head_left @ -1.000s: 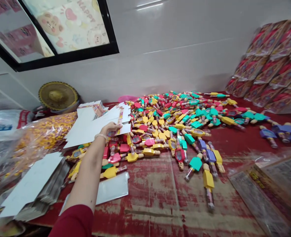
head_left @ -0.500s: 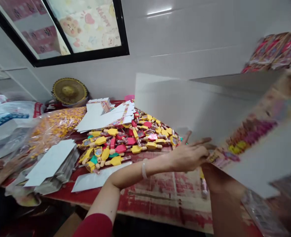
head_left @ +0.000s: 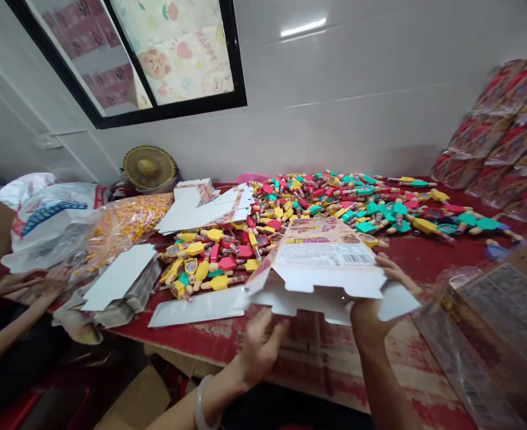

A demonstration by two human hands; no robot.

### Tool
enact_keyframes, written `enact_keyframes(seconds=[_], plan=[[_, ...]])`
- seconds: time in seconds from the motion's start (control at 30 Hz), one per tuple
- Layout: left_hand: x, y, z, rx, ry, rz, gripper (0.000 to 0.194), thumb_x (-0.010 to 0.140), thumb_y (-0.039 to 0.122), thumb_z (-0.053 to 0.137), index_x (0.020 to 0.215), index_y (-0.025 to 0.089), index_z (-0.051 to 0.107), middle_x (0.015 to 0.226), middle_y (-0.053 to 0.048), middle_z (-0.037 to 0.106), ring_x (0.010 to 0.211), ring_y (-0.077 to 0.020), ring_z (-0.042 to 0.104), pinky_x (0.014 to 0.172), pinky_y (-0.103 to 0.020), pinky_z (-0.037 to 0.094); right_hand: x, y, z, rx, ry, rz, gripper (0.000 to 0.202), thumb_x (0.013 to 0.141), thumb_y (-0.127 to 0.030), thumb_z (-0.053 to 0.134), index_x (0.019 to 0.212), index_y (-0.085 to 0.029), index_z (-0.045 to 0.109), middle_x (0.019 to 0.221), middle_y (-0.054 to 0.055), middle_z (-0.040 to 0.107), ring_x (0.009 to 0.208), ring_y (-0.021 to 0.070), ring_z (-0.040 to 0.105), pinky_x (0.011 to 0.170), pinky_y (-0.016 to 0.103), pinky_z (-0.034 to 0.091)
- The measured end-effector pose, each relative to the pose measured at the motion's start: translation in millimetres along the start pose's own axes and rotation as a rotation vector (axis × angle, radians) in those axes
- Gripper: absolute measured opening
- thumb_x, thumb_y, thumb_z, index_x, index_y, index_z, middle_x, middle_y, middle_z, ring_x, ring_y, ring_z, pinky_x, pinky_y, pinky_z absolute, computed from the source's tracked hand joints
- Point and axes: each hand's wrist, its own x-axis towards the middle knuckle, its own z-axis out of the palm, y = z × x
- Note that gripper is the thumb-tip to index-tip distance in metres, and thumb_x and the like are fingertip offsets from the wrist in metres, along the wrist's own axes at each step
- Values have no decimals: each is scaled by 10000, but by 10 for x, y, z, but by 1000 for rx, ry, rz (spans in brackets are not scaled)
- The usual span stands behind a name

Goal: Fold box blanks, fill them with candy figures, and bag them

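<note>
A printed cardboard box [head_left: 321,254], partly folded up with white inner flaps turned toward me, is held above the table front. My right hand [head_left: 375,304] grips its right side, fingers along the side panel and thumb at the lower flap. Just below the left end of the flaps is my left hand [head_left: 263,343], slightly blurred. Its thumb stands apart from loosely bent fingers, and I cannot tell whether they touch the flap. Behind the box lies a heap of yellow, red and green candy-like toys [head_left: 290,197], partly hidden by it.
Flat box blanks [head_left: 205,212] lie on the heap's left, and a stack of folded ones [head_left: 120,278] stands nearer. A co-worker's hands [head_left: 51,283] rest by a plastic bag [head_left: 129,218] of orange pieces. Wrapped packs [head_left: 505,137] are piled right, with a plastic-wrapped carton [head_left: 500,310] nearer.
The large flat sheet has come down from the right and now forms a partly folded box in front of me. My left hand has drawn back from it, and the heap behind is uncovered.
</note>
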Motion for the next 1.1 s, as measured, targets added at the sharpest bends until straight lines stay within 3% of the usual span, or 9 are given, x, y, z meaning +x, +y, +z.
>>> enact_keyframes(seconds=[0.1,0.2,0.33,0.47,0.6,0.7,0.8,0.93,1.1], plan=[[-27,-44,-73,165,206,255,279,915,172,663,1194,187,673,1081,-92,684,1081,-213,643,956,-342,552,-198,6,61,-47,-147,-47,217,988,-284,560,1192,-211,559,1287,127,616,1334,283,555,1174,588,394],[90,-76,-156,412,277,306,381,902,100,657,1251,250,657,1255,-115,606,1281,-258,520,1077,-433,431,-256,-5,-4,-115,-392,-75,304,1022,-266,527,1321,-232,570,1353,109,619,1380,259,528,1194,532,396],[303,-82,-233,501,22,345,242,951,59,543,1017,240,688,1074,-31,733,1163,-231,624,1069,-436,304,-237,-52,-156,-135,-669,-93,475,1055,-382,507,1522,-308,456,1553,69,504,1497,244,410,1231,467,373],[490,-149,-251,482,-202,377,119,993,231,587,911,196,666,819,-17,735,800,-190,699,979,-398,417,-253,-127,-290,-74,-833,-21,613,1046,-602,400,1598,-338,369,1622,46,431,1538,263,343,1269,487,307],[653,-285,-210,418,-393,156,190,950,302,623,1087,240,740,995,-81,781,1016,-275,734,984,-445,547,-249,-155,-423,-16,-919,47,743,989,-702,417,1633,-347,312,1676,35,338,1574,275,254,1292,490,239],[739,-375,-118,373,-460,68,295,924,293,571,1140,227,760,1011,-96,780,1058,-284,737,974,-447,591,-171,-40,-518,112,-1064,106,1015,799,-875,536,1633,-335,330,1706,43,259,1591,337,163,1292,525,201],[785,-385,13,365,-464,75,353,918,307,573,1205,191,743,1063,-107,774,1114,-278,721,1010,-418,576,-109,136,-528,140,-1018,261,996,773,-855,620,1592,-326,415,1697,55,283,1589,343,174,1278,534,230],[759,-154,60,344,-484,138,341,917,226,653,1250,265,715,1289,-83,723,1314,-308,613,1154,-500,468,-189,264,-381,-65,-731,361,760,835,-509,737,1518,-284,487,1619,85,424,1534,295,339,1274,515,260],[586,292,-431,132,-248,335,335,962,253,654,1297,240,655,1238,-116,725,1171,-272,669,1023,-458,550,-236,295,-310,-119,-426,355,529,841,-474,702,1292,-216,603,1499,162,542,1412,308,504,1167,503,418]])
